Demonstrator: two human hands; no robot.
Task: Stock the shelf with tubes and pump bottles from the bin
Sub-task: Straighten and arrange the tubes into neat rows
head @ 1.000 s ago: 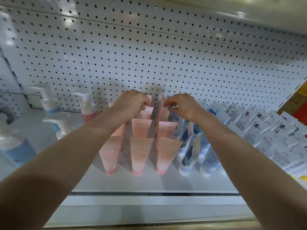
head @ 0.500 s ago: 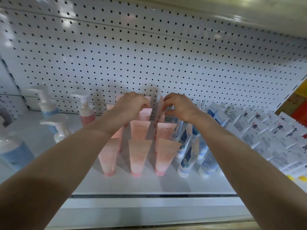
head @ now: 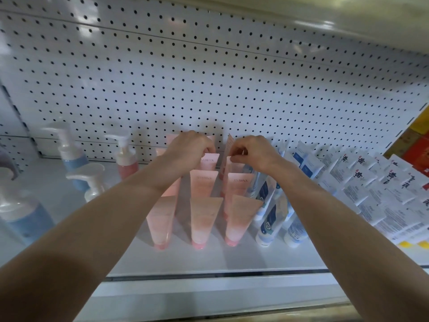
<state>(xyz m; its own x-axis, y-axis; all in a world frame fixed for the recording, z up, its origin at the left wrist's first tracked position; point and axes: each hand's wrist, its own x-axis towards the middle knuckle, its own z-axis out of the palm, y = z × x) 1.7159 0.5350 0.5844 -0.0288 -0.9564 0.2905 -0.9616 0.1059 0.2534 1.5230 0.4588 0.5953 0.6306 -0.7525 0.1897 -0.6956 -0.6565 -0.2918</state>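
The left grip (head: 188,147) and right grip (head: 253,152) are covering the tops of the rear pink tubes (head: 210,160), and the left forearm (head: 130,205) is hiding the left column. The left edge is cropping a blurred blue pump bottle (head: 21,219). The right edge is cropping white boxes (head: 394,205), whose small print is showing too fine to read.

Place: a shop aisle.
Backing: white pegboard (head: 209,77) rose behind the shelf (head: 209,259).
Stock: pump bottles (head: 69,149) stood left, pink tubes (head: 201,219) and blue-and-white tubes (head: 269,219) in rows mid-shelf, identical boxes (head: 376,194) ranked right.
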